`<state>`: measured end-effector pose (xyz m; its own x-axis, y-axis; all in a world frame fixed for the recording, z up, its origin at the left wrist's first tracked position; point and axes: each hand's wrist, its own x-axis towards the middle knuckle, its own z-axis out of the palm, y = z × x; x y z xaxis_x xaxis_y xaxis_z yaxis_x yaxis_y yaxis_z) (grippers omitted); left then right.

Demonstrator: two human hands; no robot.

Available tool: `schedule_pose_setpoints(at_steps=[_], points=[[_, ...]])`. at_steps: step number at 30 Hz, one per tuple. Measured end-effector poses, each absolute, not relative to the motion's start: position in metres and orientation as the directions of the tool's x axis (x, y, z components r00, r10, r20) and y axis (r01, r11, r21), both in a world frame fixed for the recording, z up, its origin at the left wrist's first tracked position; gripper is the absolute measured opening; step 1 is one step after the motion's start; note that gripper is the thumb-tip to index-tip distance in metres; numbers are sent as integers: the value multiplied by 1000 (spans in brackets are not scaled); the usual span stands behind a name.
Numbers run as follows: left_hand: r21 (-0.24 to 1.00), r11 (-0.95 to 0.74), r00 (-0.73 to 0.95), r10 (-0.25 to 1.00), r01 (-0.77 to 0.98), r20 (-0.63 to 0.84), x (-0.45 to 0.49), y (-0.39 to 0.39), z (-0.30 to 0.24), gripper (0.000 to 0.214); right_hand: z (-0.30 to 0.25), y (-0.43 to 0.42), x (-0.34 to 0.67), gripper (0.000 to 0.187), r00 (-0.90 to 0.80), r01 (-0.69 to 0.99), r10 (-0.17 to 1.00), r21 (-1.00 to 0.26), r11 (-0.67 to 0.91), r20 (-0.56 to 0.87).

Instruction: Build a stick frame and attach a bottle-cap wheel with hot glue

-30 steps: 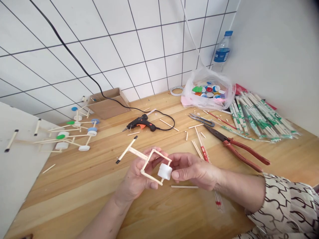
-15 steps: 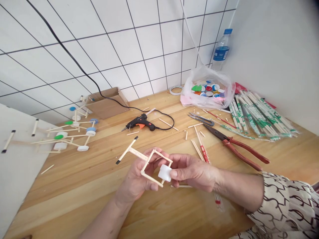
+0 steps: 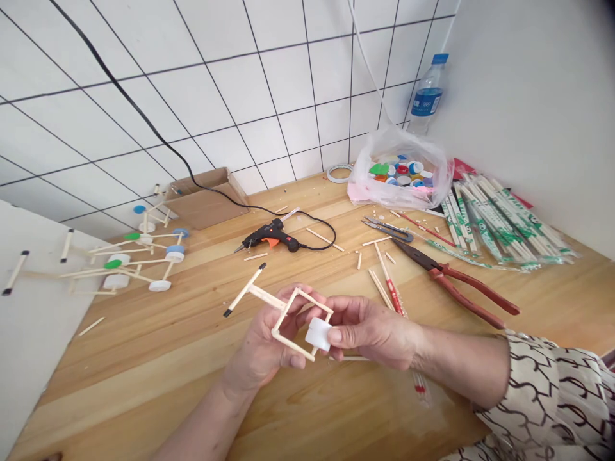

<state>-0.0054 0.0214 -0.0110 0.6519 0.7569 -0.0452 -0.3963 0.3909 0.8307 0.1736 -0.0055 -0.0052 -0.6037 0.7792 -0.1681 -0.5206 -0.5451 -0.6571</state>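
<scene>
Above the middle of the table, my left hand [image 3: 262, 349] is closed around a small frame of wooden sticks [image 3: 294, 349]. A stick handle with a black-tipped crossbar [image 3: 245, 289] juts from the frame toward the far left. My right hand [image 3: 372, 333] pinches a white bottle cap [image 3: 318, 333] between thumb and fingers, at the frame's right-hand side. Whether the cap is fixed to the stick behind it cannot be told. Part of the left fingers is hidden behind the frame.
Beyond my hands lies a black glue gun [image 3: 271, 235]. Pliers [image 3: 446, 276], snips [image 3: 391, 229] and loose sticks [image 3: 380, 289] lie to the right. Behind them are a bag of bottle caps [image 3: 365, 173] and wrapped chopsticks [image 3: 504, 221]. Finished-looking stick models [image 3: 139, 272] stand left, near a cardboard box [image 3: 206, 202].
The white cap looks turned very slightly in my right fingers. Both hands and the stick frame are otherwise in the same place.
</scene>
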Motion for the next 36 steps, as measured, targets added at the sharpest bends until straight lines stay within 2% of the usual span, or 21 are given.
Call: schedule_pose_setpoints(at_steps=[8, 21, 36], points=[[839, 373, 631, 774, -395, -47, -7, 22, -12, 69, -6, -5, 174, 30, -598, -512, 782, -668, -540, -174], [840, 388, 650, 758, -379, -57, -8, 22, -13, 80, -7, -4, 174, 32, -591, -494, 784, -684, -537, -189], [842, 397, 646, 759, -365, -78, -6, 20, -11, 83, -5, -4, 174, 33, -588, -485, 783, -688, -541, -201]])
